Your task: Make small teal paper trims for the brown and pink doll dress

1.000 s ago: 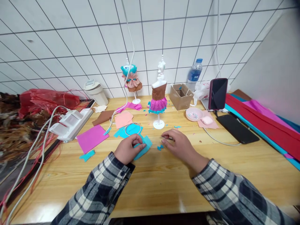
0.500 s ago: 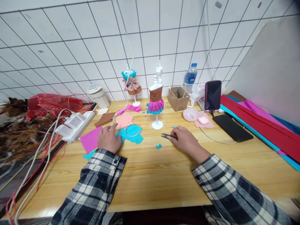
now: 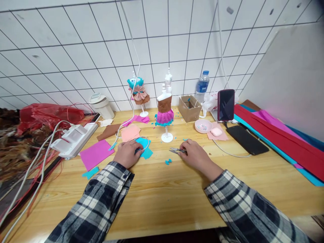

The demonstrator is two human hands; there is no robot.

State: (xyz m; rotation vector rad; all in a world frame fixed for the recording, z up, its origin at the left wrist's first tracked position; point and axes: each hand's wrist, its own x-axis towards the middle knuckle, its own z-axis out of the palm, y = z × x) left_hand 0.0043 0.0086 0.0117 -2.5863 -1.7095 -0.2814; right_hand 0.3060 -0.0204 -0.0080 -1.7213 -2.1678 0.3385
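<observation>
My right hand (image 3: 193, 153) rests on the wooden table, its fingers closed on small scissors (image 3: 174, 150) whose pointed blades face left. My left hand (image 3: 128, 153) lies over the left part of a turquoise crepe paper piece (image 3: 146, 153) and a thin pale ring (image 3: 148, 141). Its thumb and fingers curl together there; what they pinch, if anything, is hidden. Between and beyond the hands stands a small dress form (image 3: 164, 98) in a brown top and a pink skirt (image 3: 164, 117) with turquoise trim. Turquoise scraps (image 3: 168, 162) lie in front of it.
A second dressed form (image 3: 139, 92), a cardboard box (image 3: 189, 109), a water bottle (image 3: 202, 86) and a phone (image 3: 226, 104) line the back. At left are a power strip (image 3: 76, 140) and pink paper (image 3: 97, 154). A bead dish (image 3: 204, 126) and red paper (image 3: 275, 135) are right.
My left hand has slid right, onto the turquoise paper and against the ring. My right hand stays in place with the scissors. The view has shifted slightly.
</observation>
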